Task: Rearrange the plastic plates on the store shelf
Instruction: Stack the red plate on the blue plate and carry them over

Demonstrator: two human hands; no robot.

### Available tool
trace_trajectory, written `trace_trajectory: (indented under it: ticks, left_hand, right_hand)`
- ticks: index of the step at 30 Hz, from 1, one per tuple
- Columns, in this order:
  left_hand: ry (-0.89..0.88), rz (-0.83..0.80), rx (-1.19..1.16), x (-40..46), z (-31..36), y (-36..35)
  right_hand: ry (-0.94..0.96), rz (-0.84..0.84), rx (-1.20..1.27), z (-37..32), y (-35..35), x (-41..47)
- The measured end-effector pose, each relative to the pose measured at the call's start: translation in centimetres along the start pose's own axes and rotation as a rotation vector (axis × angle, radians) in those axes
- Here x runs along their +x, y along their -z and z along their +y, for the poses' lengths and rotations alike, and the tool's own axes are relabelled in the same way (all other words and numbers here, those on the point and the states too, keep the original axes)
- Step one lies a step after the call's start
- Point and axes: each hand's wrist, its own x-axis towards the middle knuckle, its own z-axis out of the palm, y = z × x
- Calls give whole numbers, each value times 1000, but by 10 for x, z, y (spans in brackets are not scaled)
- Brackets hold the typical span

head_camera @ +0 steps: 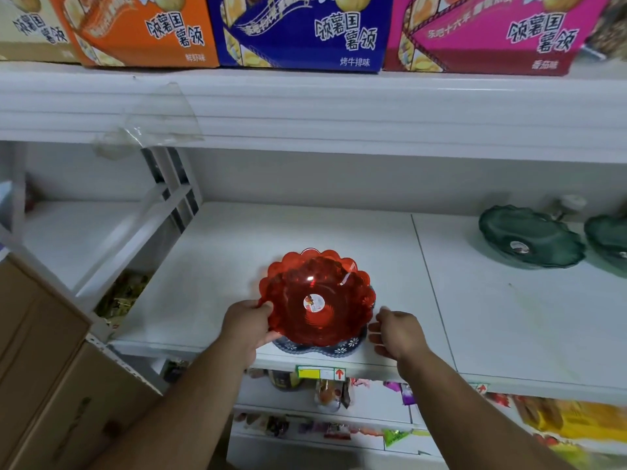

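A red scalloped plastic plate [317, 296] with a round sticker in its middle is tilted toward me above the front of the white shelf [237, 252]. My left hand [247, 325] grips its left rim. Under it lies a dark blue plate [342, 347] with white flower marks, only its front edge showing. My right hand [395, 330] hovers just right of both plates, fingers apart and holding nothing. Two dark green plates sit at the far right of the shelf, one whole [529, 237] and one cut off by the frame [609, 242].
Snack cartons in orange [142, 28], blue [302, 28] and pink [492, 32] stand on the upper shelf. Cardboard boxes [44, 368] fill the lower left. Packaged snacks [329, 395] lie on the shelves below. A price tag [320, 373] is on the shelf edge.
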Motion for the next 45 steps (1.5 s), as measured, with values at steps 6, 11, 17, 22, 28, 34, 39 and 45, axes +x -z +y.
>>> trace_trajectory:
  ticks: [6, 11, 17, 22, 28, 34, 39, 45]
  left_hand:
    - [-8, 30, 47, 9, -7, -3]
    - [-54, 51, 141, 16, -13, 2]
    - [-120, 170, 447, 23, -13, 13]
    - [47, 2, 156, 26, -7, 6]
    - [65, -98, 153, 25, -7, 0]
    - [-4, -148, 169, 17, -1, -14]
    - [-49, -214, 152, -4, 7, -51]
    - [-88, -284, 153, -41, 1, -112]
  right_hand:
    - [98, -11, -137, -3, -2, -9]
    - [121, -43, -179, -3, -6, -7]
    - [119, -43, -218, 0, -10, -2]
    - [17, -49, -96, 2, -10, 4]
    - [-42, -78, -12, 4, -7, 5]
    - [-1, -7, 21, 0, 13, -3]
    - [3, 24, 162, -7, 57, -10]
    - [42, 59, 270, 0, 127, -19]
